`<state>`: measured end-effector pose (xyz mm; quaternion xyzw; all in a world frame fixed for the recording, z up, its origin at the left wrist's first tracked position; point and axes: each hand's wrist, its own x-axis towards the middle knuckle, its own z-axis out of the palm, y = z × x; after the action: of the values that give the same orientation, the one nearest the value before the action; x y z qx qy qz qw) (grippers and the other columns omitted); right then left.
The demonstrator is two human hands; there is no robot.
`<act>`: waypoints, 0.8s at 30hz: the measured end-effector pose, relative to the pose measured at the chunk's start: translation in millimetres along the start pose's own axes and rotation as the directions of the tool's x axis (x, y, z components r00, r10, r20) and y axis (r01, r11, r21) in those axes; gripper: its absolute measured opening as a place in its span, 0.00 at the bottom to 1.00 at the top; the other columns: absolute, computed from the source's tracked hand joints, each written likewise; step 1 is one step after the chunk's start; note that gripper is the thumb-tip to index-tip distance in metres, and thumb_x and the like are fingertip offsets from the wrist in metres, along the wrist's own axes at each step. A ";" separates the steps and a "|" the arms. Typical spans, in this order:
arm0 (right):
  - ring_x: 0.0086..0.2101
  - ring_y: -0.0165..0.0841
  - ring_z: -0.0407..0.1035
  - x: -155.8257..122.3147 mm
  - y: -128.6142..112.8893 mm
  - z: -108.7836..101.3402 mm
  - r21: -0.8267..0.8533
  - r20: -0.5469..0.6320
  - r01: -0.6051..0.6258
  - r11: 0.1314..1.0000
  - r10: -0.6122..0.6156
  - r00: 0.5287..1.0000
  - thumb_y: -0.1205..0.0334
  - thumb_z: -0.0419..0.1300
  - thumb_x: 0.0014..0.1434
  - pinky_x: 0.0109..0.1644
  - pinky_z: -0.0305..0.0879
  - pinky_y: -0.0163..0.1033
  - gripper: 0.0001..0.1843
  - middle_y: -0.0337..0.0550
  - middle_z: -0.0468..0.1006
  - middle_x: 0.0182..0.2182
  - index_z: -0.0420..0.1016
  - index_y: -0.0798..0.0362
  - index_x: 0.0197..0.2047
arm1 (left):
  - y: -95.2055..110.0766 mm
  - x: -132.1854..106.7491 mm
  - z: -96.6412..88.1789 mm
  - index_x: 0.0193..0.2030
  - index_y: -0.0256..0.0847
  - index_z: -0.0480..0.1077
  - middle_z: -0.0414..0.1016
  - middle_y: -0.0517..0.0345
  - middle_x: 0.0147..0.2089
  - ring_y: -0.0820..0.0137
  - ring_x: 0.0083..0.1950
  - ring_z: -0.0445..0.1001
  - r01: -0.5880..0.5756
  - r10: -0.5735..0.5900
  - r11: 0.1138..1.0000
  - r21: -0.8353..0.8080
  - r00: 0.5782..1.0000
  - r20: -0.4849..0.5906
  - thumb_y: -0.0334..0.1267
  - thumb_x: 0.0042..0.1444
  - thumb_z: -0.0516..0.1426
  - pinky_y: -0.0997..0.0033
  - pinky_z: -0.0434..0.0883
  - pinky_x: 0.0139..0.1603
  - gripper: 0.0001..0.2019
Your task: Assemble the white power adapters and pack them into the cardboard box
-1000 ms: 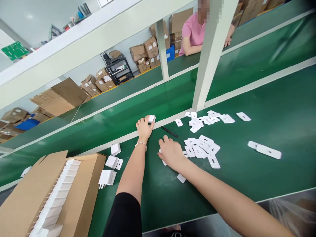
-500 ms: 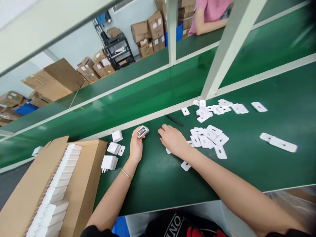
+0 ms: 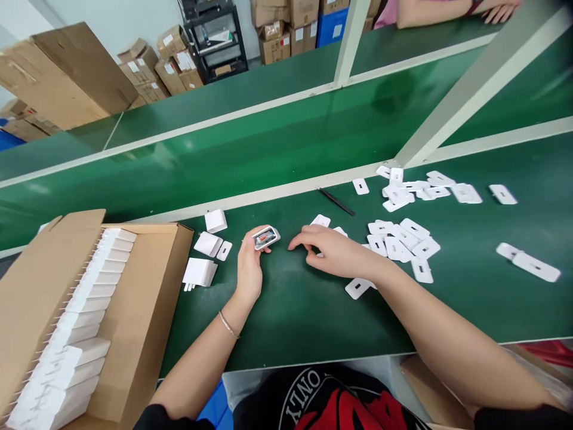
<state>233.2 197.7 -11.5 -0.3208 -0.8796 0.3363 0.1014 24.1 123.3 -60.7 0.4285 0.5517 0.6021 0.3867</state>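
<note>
My left hand (image 3: 250, 269) is wrapped round a white charger housing (image 3: 274, 234), tilted so its unclosed end faces up. Inside that end, some metal and a small reddish part show. To the right, my right hand (image 3: 342, 251) hovers over the green table with the index finger stretched out and the thumb apart from it; no object is seen in it. Several flat white cover plates with slots (image 3: 400, 240) lie in a loose pile beside my right forearm, and a few are partly hidden under that hand. Black tweezers (image 3: 336, 201) lie beyond my right hand.
On the left stands an open cardboard box (image 3: 154, 316) holding a row of white chargers (image 3: 92, 304). Several loose chargers (image 3: 200, 272) sit beside it. More plates (image 3: 418, 190) lie near a slanted post (image 3: 465, 92). Across the divider rests another person's arm (image 3: 434, 12).
The view has shifted, moving the background up. My right hand has turned, its index finger now reaching out more. My left hand still holds the charger housing.
</note>
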 end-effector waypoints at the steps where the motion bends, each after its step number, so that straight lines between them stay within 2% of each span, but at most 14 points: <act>1: 0.43 0.39 0.72 1.2 1.7 -0.6 -0.040 -0.057 -0.029 0.999 0.026 0.998 0.73 0.54 0.62 0.46 0.67 0.41 0.20 0.45 0.77 0.40 0.83 0.50 0.49 | 2.7 -3.5 -0.6 0.56 0.45 0.76 0.79 0.49 0.55 0.64 0.47 0.78 -0.028 0.028 0.999 0.015 1.000 -0.005 0.55 0.75 0.45 0.64 0.75 0.43 0.23; 3: 0.46 0.43 0.71 2.3 5.6 -1.7 -0.190 -0.208 -0.114 0.975 0.073 0.975 0.70 0.54 0.64 0.51 0.67 0.45 0.15 0.49 0.77 0.44 0.81 0.52 0.45 | 8.7 -9.2 -1.6 0.56 0.45 0.76 0.78 0.48 0.54 0.65 0.44 0.78 -0.085 0.085 0.996 0.027 0.996 -0.005 0.55 0.75 0.45 0.64 0.75 0.41 0.24; 5: 0.50 0.48 0.70 1.7 11.2 -2.2 -0.349 -0.324 -0.215 0.912 0.098 0.941 0.66 0.56 0.66 0.54 0.67 0.51 0.14 0.54 0.76 0.49 0.80 0.53 0.52 | 14.3 -13.0 -2.3 0.57 0.46 0.75 0.75 0.49 0.52 0.65 0.41 0.79 -0.133 0.133 0.991 0.014 0.991 -0.007 0.56 0.75 0.44 0.64 0.75 0.38 0.24; 8: 0.50 0.50 0.70 -0.3 22.9 -1.6 -0.442 -0.300 -0.285 0.851 0.160 0.941 0.60 0.60 0.67 0.52 0.68 0.52 0.20 0.56 0.75 0.53 0.75 0.54 0.60 | 19.1 -15.8 -3.2 0.57 0.48 0.75 0.72 0.50 0.52 0.65 0.40 0.78 -0.186 0.186 0.982 0.009 0.982 -0.031 0.58 0.75 0.44 0.62 0.76 0.37 0.24; 11: 0.50 0.47 0.73 -0.4 32.3 -0.9 -0.407 -0.241 -0.299 0.863 0.214 0.947 0.60 0.60 0.67 0.50 0.71 0.49 0.17 0.54 0.75 0.53 0.76 0.53 0.57 | 19.3 -17.0 -4.4 0.57 0.50 0.75 0.70 0.50 0.52 0.64 0.42 0.76 -0.222 0.223 0.975 0.022 0.973 -0.055 0.58 0.75 0.44 0.60 0.78 0.40 0.24; 13: 0.50 0.47 0.74 0.8 34.7 -1.1 -0.369 -0.242 -0.303 0.878 0.225 0.944 0.60 0.60 0.67 0.49 0.72 0.48 0.16 0.53 0.76 0.52 0.75 0.52 0.57 | 18.3 -17.5 -4.8 0.57 0.51 0.76 0.70 0.50 0.52 0.63 0.45 0.75 -0.234 0.235 0.972 0.017 0.969 -0.070 0.57 0.75 0.45 0.61 0.79 0.40 0.23; 17: 0.47 0.48 0.76 3.6 31.5 -2.2 -0.285 -0.317 -0.286 0.915 0.192 0.929 0.60 0.64 0.63 0.47 0.74 0.50 0.19 0.51 0.78 0.49 0.74 0.51 0.57 | 17.4 -17.9 -3.8 0.56 0.49 0.77 0.69 0.50 0.51 0.63 0.47 0.73 -0.230 0.229 0.973 -0.012 0.972 -0.052 0.55 0.75 0.45 0.65 0.77 0.39 0.23; 20: 0.38 0.43 0.76 5.0 22.0 -0.5 -0.194 -0.418 -0.260 0.946 0.160 0.894 0.58 0.65 0.61 0.41 0.75 0.49 0.19 0.51 0.76 0.50 0.75 0.50 0.55 | 16.9 -18.7 -2.3 0.56 0.49 0.76 0.67 0.50 0.52 0.66 0.45 0.72 -0.220 0.219 0.975 -0.037 0.976 -0.013 0.55 0.76 0.45 0.67 0.76 0.39 0.23; 22: 0.35 0.38 0.75 5.3 12.8 3.3 -0.107 -0.488 -0.189 0.976 0.114 0.866 0.58 0.64 0.62 0.38 0.76 0.47 0.19 0.50 0.74 0.52 0.74 0.48 0.56 | 16.0 -19.7 -1.2 0.57 0.49 0.76 0.66 0.51 0.54 0.68 0.43 0.72 -0.204 0.205 0.978 -0.047 0.979 0.015 0.54 0.76 0.44 0.67 0.76 0.40 0.22; 24: 0.34 0.35 0.75 4.9 3.0 9.3 -0.027 -0.536 -0.052 0.998 0.030 0.844 0.60 0.63 0.64 0.38 0.77 0.45 0.18 0.49 0.72 0.52 0.72 0.47 0.57 | 14.4 -20.8 0.0 0.58 0.49 0.75 0.66 0.51 0.56 0.70 0.40 0.71 -0.177 0.179 0.983 -0.048 0.983 0.051 0.52 0.77 0.43 0.66 0.76 0.41 0.22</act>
<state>227.2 197.6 -20.7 -0.4225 -0.8159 0.2179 0.3290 31.1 102.5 -48.2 0.4839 0.4872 0.6341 0.3555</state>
